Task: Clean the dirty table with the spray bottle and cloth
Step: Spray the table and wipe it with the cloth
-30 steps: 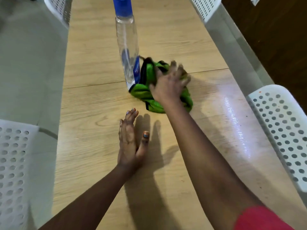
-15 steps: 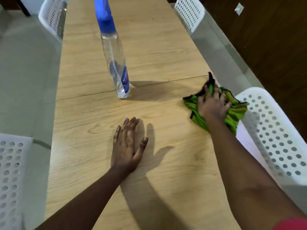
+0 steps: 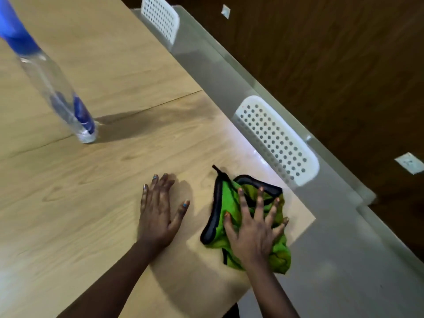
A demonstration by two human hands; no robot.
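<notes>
Pressing green cloth (image 3: pixel 231 210): right hand (image 3: pixel 254 232); bottle (image 3: pixel 57 88) label unreadable.

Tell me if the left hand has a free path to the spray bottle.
Probably yes: the left hand lies flat and empty, and only bare table separates it from the spray bottle.

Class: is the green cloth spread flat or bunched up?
Bunched: the green cloth lies in crumpled folds under the right hand.

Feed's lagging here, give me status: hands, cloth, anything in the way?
Right hand flat, pressing green cloth at table corner. Left hand flat on wood. Spray bottle standing apart.
</notes>
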